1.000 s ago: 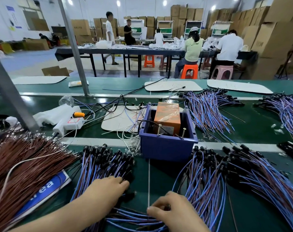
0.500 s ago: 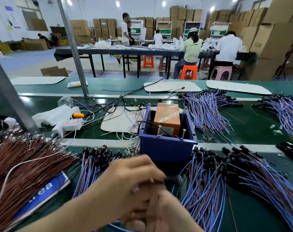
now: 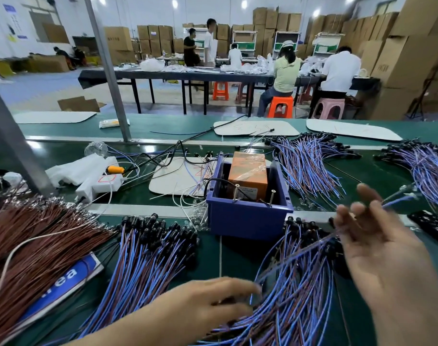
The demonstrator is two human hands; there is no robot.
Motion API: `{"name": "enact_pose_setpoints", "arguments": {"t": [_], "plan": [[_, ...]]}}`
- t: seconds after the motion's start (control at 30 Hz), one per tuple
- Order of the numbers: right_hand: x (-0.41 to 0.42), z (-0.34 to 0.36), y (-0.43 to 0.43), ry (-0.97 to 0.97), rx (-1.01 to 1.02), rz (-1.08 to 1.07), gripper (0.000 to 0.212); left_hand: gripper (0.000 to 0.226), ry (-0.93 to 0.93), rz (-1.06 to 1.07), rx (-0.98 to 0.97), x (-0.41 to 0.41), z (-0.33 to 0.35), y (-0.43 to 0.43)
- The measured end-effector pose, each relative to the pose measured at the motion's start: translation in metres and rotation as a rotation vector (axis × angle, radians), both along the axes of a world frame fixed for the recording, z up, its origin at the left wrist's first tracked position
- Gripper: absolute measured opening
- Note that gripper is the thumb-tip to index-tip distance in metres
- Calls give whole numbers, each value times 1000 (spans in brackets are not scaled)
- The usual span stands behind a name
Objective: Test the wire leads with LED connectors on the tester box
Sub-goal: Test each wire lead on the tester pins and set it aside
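Most wire leads (image 3: 295, 295) look untested to me: the right hand (image 3: 377, 236) has its grip spread apart above them, the left hand (image 3: 208, 303) grip is too blurred to tell, and the tester box (image 3: 247, 196) sits just beyond both.

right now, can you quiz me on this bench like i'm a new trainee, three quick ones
1. True or false: the orange tape-wrapped box sits inside the blue plastic bin.
2. Where does the bundle of brown wires lie relative to that bin? A: to its left. B: to its right. C: inside it.
3. Which hand reaches down to the pile of blue wire leads nearest the camera?

Key: 1 true; 2 A; 3 the left hand.
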State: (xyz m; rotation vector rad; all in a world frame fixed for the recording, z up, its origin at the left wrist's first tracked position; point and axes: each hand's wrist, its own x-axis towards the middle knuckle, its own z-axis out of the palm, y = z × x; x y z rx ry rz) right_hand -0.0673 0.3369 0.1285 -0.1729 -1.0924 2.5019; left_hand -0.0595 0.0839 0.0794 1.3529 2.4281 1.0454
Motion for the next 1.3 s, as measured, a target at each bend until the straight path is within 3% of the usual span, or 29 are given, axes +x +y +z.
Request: {"name": "enact_pose_setpoints", "arguments": {"t": [0.1, 0.27, 0.33, 0.4, 0.53, 0.67, 0.83, 0.97, 1.1, 1.3], "plan": [[-6, 16, 5, 93, 428, -148, 28, 47, 321, 16, -227, -18, -19, 8], [-16, 39, 8, 298, 737, -297, 21, 47, 280, 71, -160, -32, -33, 14], [-16, 35, 0, 308, 814, -298, 22, 41, 246, 152, -34, -35, -30, 20], [-15, 20, -12, 247, 830, -222, 25, 35, 215, 291, 173, -37, -23, 27], [-11, -25, -37, -58, 820, 0, 57, 26, 59, 497, 509, -48, 0, 39], [-10, -61, -54, -315, 925, 239, 61, 20, -364, 492, 476, -66, 17, 52], [-7, -79, -65, -410, 1073, 453, 62, 18, -519, 433, 464, -76, 7, 58], [-9, -82, -70, -442, 1047, 441, 50, 19, -571, 443, 491, -80, -4, 56], [-13, -80, -74, -387, 866, 264, 16, 18, -650, 477, 550, -84, -9, 54], [-16, -83, -77, -378, 850, 95, 13, 15, -717, 562, 653, -89, -18, 52]]}}
